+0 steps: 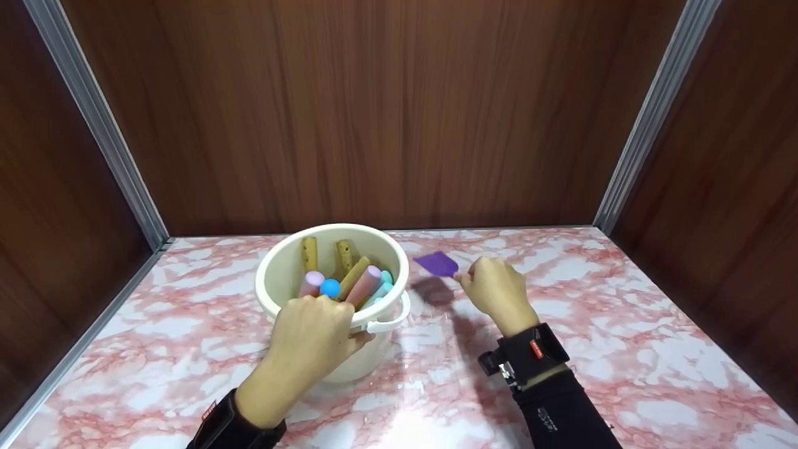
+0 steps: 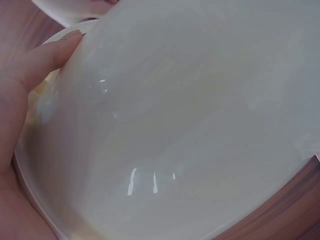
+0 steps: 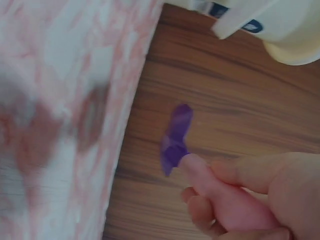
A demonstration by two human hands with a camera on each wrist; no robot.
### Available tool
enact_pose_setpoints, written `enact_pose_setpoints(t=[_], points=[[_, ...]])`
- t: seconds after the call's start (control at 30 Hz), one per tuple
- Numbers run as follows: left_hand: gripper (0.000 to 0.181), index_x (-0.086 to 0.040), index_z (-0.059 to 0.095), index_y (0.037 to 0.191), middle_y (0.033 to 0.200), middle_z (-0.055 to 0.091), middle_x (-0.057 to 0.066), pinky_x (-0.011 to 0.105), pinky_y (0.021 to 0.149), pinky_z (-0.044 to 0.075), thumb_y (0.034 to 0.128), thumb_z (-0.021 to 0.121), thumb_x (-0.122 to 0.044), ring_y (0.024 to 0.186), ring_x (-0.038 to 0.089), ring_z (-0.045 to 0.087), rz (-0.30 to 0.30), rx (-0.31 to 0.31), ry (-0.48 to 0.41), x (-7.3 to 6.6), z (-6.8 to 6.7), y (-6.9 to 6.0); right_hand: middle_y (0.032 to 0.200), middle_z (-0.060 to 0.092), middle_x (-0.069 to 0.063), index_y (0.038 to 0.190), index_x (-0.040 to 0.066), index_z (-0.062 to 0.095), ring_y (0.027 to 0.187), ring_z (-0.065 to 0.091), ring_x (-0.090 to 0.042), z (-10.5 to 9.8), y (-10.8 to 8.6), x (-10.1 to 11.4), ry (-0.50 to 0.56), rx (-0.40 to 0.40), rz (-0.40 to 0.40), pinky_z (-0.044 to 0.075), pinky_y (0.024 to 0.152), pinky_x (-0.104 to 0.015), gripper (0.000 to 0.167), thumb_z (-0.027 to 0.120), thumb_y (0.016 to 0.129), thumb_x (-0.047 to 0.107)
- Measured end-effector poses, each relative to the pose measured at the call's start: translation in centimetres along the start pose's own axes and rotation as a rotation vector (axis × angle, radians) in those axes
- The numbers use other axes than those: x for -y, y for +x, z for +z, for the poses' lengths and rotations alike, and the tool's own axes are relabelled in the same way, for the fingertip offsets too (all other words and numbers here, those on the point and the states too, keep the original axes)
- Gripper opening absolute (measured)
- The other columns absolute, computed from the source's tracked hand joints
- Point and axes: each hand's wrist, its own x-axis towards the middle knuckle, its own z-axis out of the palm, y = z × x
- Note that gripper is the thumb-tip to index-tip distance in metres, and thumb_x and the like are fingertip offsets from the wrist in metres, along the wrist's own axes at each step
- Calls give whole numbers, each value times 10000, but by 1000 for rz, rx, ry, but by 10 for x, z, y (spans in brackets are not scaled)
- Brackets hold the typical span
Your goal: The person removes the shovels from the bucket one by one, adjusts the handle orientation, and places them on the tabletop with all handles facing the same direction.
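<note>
A cream bucket [image 1: 358, 368] stands on the table, tilted slightly toward me in the head view. My left hand [image 1: 315, 333] grips its near rim, thumb outside on the wall, as the left wrist view also shows. Several sticks stand inside: yellow ones [image 1: 310, 254] with dark spots, pink ones [image 1: 363, 285], and light-blue ones. A blue round end [image 1: 330, 287] shows among them; their lower parts are hidden. To the bucket's right, my right hand [image 1: 495, 290] holds a small toy shovel by its pink handle [image 3: 225, 200]. Its purple blade [image 1: 438, 264] points left, above the table.
The bucket's white handle [image 1: 402, 312] hangs at its right side. Under everything lies a pink-and-white marbled tabletop [image 1: 623, 349]. Brown wood-grain panels [image 1: 405, 112] close it in at the back and both sides, with grey metal strips [image 1: 654, 112] at the corners.
</note>
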Motion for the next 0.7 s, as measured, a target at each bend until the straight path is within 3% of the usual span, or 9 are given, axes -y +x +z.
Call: enact_pose_setpoints(t=[0.17, 0.33, 0.5, 0.7], points=[[521, -127, 613, 578, 510, 501, -5, 382, 393, 435, 674, 986, -479, 434, 207, 487, 0, 6, 4, 0, -1, 1, 882, 739, -167, 766, 93, 672, 753, 699, -345, 8, 0, -2, -40, 74, 37, 561, 718, -557, 286, 721, 986, 270], [518, -128, 605, 575, 513, 489, -8, 372, 398, 435, 702, 972, -471, 434, 199, 473, 6, 8, 1, 0, -1, 2, 991, 759, -228, 909, 33, 716, 844, 729, -380, 14, -1, 2, -37, 134, 57, 573, 784, -557, 216, 697, 988, 233], [524, -133, 596, 574, 507, 488, -13, 368, 393, 424, 700, 975, -472, 430, 193, 450, -1, 15, -14, -1, 0, 2, 1022, 750, -288, 1019, -72, 736, 881, 741, -406, 22, -4, 7, -13, 163, 65, 584, 812, -549, 263, 680, 961, 178], [528, -136, 593, 569, 499, 500, -18, 381, 387, 427, 672, 983, -477, 424, 213, 501, 8, -2, 1, -1, 0, 1, 1057, 738, -304, 1079, -121, 722, 898, 738, -378, 25, -6, 12, 18, 188, 112, 586, 833, -530, 305, 667, 938, 143]])
